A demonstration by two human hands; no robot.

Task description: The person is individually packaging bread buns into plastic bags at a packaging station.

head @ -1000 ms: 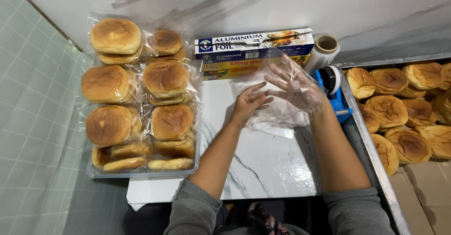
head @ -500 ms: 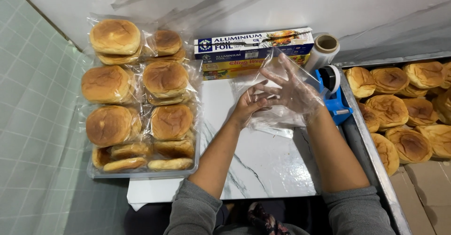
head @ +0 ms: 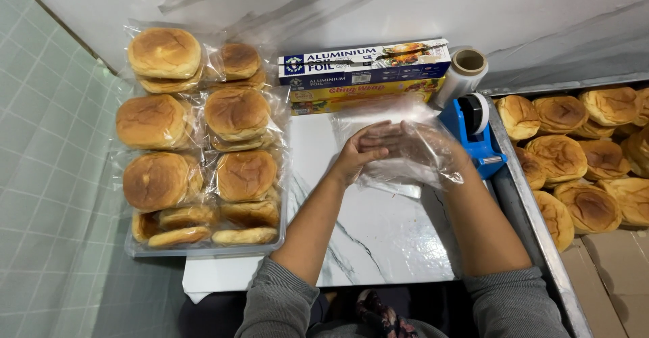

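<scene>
Hands (head: 378, 150) in clear plastic bag (head: 412, 152), mouth toward right wrist

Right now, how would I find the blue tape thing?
Start at the white marble table. Look along its right edge, next to the metal tray of bare buns. The tape dispenser stands there, the only bright blue plastic thing, with a roll on top.

A tray (head: 203, 250) on the left of the frame holds stacked buns sealed in clear bags (head: 196, 135). At top centre lie a blue foil box (head: 365, 61) and a yellow wrap box (head: 365, 94) just below it. A roll of clear film (head: 463, 74) stands beside them, above a blue tape dispenser (head: 476, 132). Unwrapped buns (head: 581, 155) fill a metal tray (head: 534, 223) at the right.
</scene>
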